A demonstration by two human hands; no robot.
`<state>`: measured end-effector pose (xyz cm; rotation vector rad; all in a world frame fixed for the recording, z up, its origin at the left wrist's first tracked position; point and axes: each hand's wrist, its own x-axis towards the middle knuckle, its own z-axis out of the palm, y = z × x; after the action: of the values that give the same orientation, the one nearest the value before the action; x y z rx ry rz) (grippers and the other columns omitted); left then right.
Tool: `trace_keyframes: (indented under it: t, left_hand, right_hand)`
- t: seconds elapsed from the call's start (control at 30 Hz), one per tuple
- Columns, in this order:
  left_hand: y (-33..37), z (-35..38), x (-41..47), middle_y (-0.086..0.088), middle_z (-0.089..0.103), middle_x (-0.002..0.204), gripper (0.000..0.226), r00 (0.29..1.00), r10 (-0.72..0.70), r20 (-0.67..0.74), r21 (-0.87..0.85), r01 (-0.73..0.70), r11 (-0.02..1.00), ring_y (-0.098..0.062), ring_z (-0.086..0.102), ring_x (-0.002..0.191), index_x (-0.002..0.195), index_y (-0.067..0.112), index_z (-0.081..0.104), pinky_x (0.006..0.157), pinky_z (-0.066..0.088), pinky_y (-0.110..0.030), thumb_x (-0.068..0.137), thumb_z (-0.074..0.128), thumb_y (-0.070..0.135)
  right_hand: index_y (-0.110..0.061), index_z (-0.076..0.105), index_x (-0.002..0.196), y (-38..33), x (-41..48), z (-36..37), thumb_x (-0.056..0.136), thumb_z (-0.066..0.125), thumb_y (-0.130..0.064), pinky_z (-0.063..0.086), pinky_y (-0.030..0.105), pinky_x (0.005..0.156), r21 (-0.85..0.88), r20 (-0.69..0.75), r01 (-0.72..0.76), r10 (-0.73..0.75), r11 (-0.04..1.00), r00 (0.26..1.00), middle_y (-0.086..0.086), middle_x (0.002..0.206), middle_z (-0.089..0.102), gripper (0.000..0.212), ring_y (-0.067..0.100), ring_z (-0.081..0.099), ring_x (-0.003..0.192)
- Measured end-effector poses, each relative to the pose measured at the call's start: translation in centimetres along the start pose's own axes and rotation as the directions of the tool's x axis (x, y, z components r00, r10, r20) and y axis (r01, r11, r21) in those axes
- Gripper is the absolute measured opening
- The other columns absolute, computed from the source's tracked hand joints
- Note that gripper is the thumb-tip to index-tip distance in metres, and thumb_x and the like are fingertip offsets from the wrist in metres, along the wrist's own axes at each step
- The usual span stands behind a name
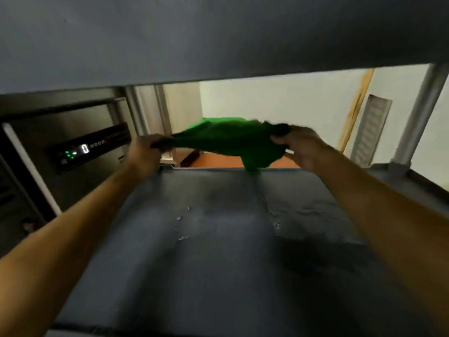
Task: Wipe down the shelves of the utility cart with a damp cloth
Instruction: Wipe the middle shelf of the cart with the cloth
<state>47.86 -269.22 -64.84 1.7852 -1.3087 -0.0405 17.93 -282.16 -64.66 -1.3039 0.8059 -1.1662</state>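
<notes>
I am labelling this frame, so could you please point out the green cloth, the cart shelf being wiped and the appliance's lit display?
green cloth [228, 139]: head view, middle of the bunched fabric.
cart shelf [206, 251]: head view, bare dark top surface.
lit display [83, 149]: head view, the glowing digit.

Dim under upper shelf [218, 32]; bright far wall [279, 103]. Motion blur throughout; wide-angle bending at edges; dark shadow near right.
</notes>
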Motion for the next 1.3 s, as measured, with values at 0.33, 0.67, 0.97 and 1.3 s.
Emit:
trace_keyframes:
  t: [0.33,0.67,0.97,1.3]
  left_hand:
    - [-7.2,4.9,-8.5,-0.005,0.074,0.102,0.019,0.948,-0.291,0.128,0.046,0.287,0.957,-0.017,0.066,0.090,0.089,0.024,0.076,0.091,0.053,-0.031,0.084,0.075,0.005]
    - [-7.2,3.6,-11.2,-0.003,0.071,0.114,0.030,0.965,-0.176,0.193,0.400,0.086,0.912,-0.025,0.065,0.104,0.106,0.028,0.075,0.088,0.055,-0.038,0.085,0.063,0.010]
    - [-7.4,2.0,-14.6,-0.007,0.052,0.141,0.029,0.957,0.001,0.290,0.496,-0.152,0.855,-0.031,0.050,0.125,0.109,0.019,0.073,0.099,0.048,-0.042,0.086,0.060,0.009]
    - [-7.4,-0.2,-17.1,-0.001,0.071,0.118,0.022,0.919,0.072,0.387,0.433,-0.250,0.866,-0.026,0.064,0.109,0.113,0.023,0.073,0.091,0.052,-0.040,0.095,0.059,0.022]
  right_hand:
    - [0.004,0.063,0.114,10.7,-4.5,-1.7,0.084,0.071,-0.013,0.049,0.038,0.074,-0.610,-0.121,-0.248,0.221,0.753,0.968,0.024,0.107,0.066,0.035,0.027,0.061,0.085]
    - [-0.018,0.063,0.130,9.8,-7.7,-1.6,0.096,0.057,-0.012,0.039,0.028,0.104,-0.838,0.112,-0.019,0.204,0.546,0.973,0.009,0.145,0.051,0.035,0.027,0.051,0.128]
    - [-0.011,0.061,0.133,9.6,-11.4,-1.8,0.100,0.054,-0.019,0.035,0.033,0.110,-0.909,0.150,0.080,0.143,0.410,0.978,0.011,0.144,0.052,0.034,0.029,0.047,0.133]
    - [-0.003,0.069,0.117,10.7,-15.7,-2.7,0.104,0.046,-0.017,0.036,0.035,0.106,-0.938,0.279,0.281,-0.038,0.202,0.960,0.012,0.141,0.043,0.030,0.029,0.041,0.132]
